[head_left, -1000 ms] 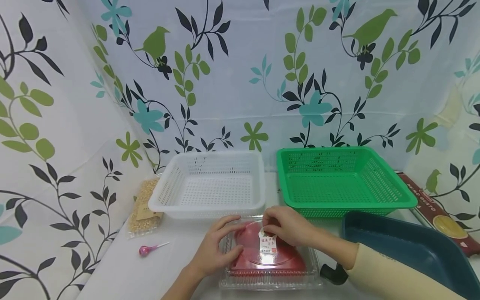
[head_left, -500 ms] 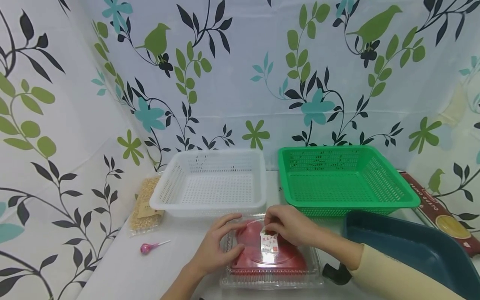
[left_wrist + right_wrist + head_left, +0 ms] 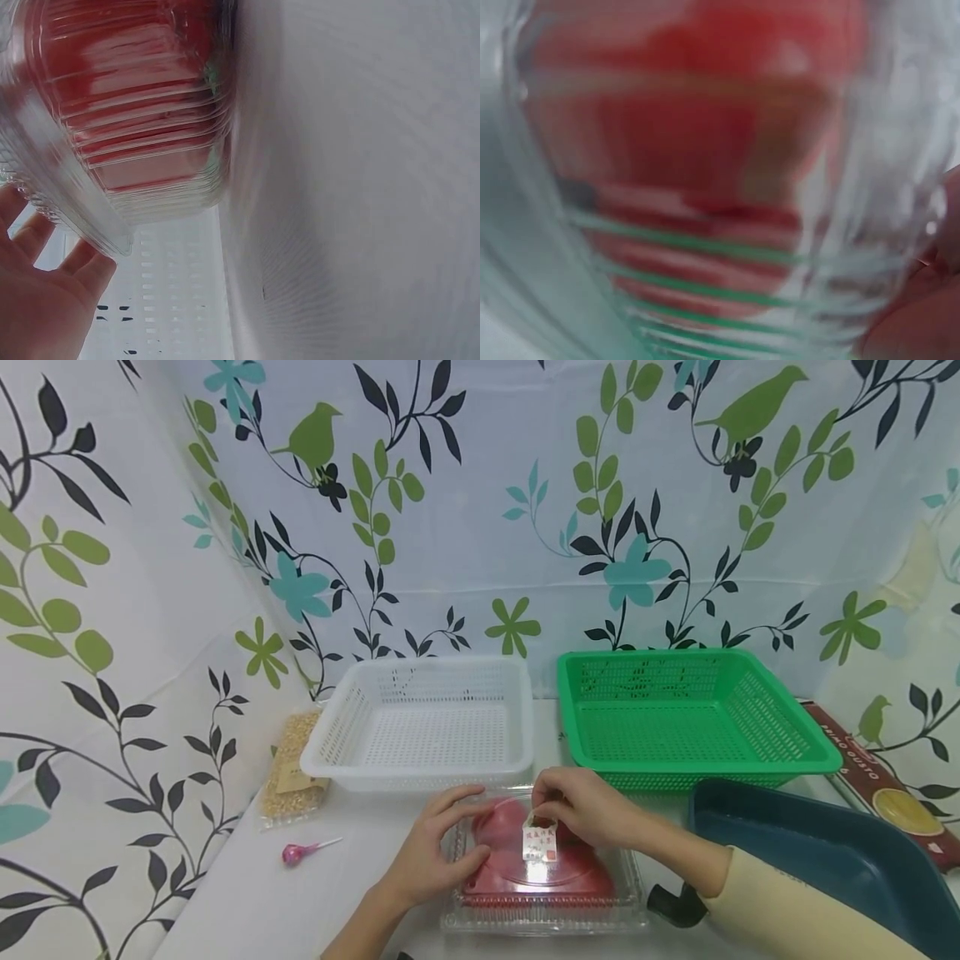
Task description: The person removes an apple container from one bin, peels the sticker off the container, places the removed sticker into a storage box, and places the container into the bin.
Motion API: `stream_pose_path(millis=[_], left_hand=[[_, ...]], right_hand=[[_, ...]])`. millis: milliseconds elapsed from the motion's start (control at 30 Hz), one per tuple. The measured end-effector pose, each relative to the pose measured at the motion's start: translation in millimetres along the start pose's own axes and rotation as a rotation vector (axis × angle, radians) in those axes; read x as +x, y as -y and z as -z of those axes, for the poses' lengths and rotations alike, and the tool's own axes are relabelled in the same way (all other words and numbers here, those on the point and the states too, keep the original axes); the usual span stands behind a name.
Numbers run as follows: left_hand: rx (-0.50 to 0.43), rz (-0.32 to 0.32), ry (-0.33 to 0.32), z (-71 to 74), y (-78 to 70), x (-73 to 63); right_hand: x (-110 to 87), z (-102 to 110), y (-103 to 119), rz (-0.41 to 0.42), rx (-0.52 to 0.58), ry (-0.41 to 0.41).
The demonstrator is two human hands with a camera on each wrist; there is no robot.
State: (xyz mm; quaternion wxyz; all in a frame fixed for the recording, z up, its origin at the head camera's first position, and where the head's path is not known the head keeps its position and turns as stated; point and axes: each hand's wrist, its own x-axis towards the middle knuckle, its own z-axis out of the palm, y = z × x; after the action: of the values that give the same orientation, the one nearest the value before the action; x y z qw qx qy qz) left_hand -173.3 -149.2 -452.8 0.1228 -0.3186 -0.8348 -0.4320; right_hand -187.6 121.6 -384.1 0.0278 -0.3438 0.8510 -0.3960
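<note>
A clear plastic clamshell container [image 3: 551,920] with red contents sits at the front of the table; I cannot tell what the contents are. On its lid is a white label [image 3: 540,845] with red print. My right hand [image 3: 581,810] pinches the label's upper end, which curls up from the lid. My left hand [image 3: 438,847] rests on the container's left side, fingers spread. In the left wrist view, the left hand's fingers [image 3: 79,259] touch the container's ridged rim [image 3: 75,187]. The right wrist view is blurred, with part of the right hand [image 3: 922,311] beside the plastic.
Behind the container stand a white basket [image 3: 416,768] and a green basket [image 3: 697,768]. A dark blue tray [image 3: 810,852] with a black handle [image 3: 675,906] lies right, near a red-brown packet [image 3: 885,785]. A lollipop [image 3: 294,854] and a bag of grains [image 3: 296,777] lie left.
The label's upper end has lifted a little further from the lid in my right hand's pinch. My left hand stays in place on the container.
</note>
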Motion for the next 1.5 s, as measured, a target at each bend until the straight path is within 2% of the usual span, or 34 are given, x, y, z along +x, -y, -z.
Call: stream_pose_path(millis=[167, 400, 600, 900, 1133, 1500], left_hand=[[-0.007, -0.008, -0.001, 0.1, -1.2, 1.2], [-0.018, 0.008, 0.004, 2.0, -4.6, 1.8], [-0.006, 0.001, 0.000, 1.7, -5.6, 1.0], [-0.014, -0.005, 0.001, 1.0, -3.2, 0.5], [-0.007, -0.022, -0.002, 0.9, -2.2, 1.0], [-0.008, -0.015, -0.001, 0.8, -2.0, 0.9]], right_hand=[[-2.5, 6, 1, -0.005, 0.031, -0.003], [-4.4, 12, 3, -0.032, 0.092, 0.033], [-6.5, 16, 3, -0.018, 0.102, 0.059], [-10.3, 21, 1, 0.016, 0.183, 0.097], [-14.0, 26, 1, -0.005, 0.206, 0.095], [-14.7, 26, -2, -0.021, 0.199, 0.087]])
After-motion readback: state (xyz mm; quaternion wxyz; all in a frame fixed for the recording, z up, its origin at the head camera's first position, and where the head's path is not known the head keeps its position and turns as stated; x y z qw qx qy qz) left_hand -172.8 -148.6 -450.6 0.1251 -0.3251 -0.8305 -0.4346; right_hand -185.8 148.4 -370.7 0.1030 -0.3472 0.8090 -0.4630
